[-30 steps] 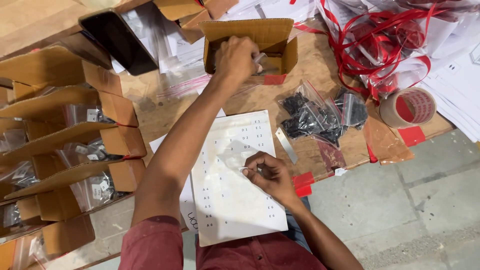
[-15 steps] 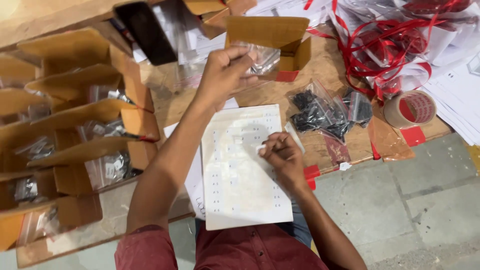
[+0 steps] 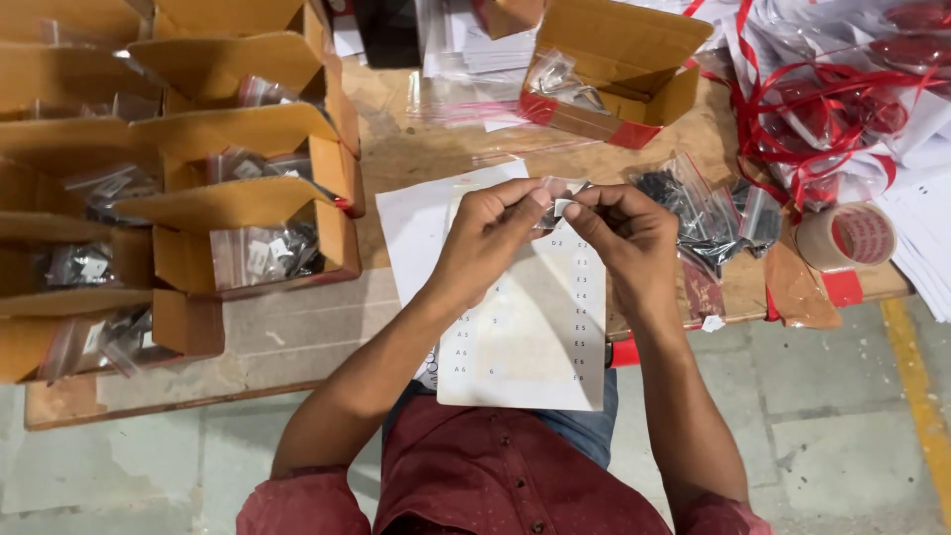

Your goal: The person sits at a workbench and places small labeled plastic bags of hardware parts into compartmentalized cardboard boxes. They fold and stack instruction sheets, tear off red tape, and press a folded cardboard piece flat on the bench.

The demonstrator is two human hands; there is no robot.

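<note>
My left hand [image 3: 492,234] and my right hand [image 3: 623,226] meet above a white printed sheet [image 3: 535,327] that lies across my lap and the board's edge. Together they pinch a small clear plastic bag [image 3: 561,193] with small parts inside, left fingers on its left side, right fingers on its right. A second white sheet [image 3: 421,223] lies under the first.
Open cardboard boxes [image 3: 238,228] with bagged small parts stand in rows at the left. Another open box [image 3: 614,69] with a clear bag sits at the back. Bags of dark parts [image 3: 708,213], a tape roll [image 3: 850,236] and red ribbon [image 3: 822,99] lie at the right.
My left hand drew back from the far box with a small clear bag. My right hand lifted off the sheet and met it, so both now hold the bag.
</note>
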